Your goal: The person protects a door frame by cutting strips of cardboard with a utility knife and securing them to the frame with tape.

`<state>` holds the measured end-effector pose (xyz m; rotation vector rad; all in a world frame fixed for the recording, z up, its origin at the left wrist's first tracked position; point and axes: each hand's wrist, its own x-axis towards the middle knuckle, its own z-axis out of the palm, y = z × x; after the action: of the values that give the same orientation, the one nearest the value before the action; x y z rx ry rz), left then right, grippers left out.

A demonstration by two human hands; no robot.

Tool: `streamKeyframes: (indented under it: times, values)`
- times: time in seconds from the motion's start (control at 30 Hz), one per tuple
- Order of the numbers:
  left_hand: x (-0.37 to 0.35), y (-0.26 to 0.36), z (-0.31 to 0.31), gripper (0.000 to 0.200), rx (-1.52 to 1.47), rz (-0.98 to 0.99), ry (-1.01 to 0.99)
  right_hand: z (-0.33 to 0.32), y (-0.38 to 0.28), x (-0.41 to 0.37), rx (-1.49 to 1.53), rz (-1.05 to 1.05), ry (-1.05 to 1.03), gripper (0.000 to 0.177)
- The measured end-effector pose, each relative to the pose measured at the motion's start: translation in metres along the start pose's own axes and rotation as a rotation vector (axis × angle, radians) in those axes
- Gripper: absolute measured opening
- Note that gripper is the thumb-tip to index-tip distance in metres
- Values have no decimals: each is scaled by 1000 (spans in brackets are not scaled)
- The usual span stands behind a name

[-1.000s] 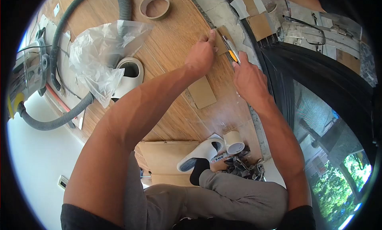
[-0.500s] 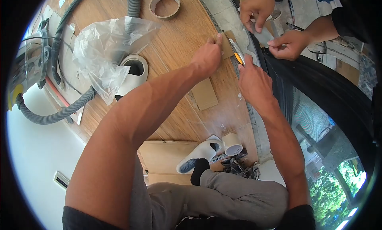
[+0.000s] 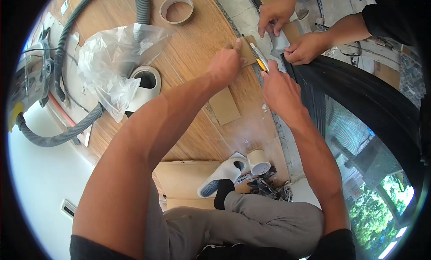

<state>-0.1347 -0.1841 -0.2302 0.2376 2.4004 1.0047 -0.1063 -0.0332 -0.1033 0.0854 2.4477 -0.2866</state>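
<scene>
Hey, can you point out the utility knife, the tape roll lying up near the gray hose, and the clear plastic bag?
Utility knife (image 3: 259, 58), head view, middle of its body.
Tape roll (image 3: 178, 23), head view, near side of its ring.
Plastic bag (image 3: 105, 57), head view, crumpled middle.

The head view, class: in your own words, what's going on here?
The person's left hand is on a piece of cardboard on the wood floor. Their right hand holds a cutter at the cardboard. Beside them, a co-worker's hands hold a grey strip.
</scene>
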Motion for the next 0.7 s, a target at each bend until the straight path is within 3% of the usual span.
streamKeyframes:
  times: [0.2, 0.27, 0.7]
  values:
    - [-4, -5, 6, 66, 7, 56, 114, -1, 3, -4, -8, -4, 24, 23]
    - [-3, 3, -6, 68, 25, -25, -73, 0, 4, -4, -5, -2, 21, 23]
    - [3, 5, -11, 68, 79, -7, -142, 0, -2, 0, -37, -5, -25, 22]
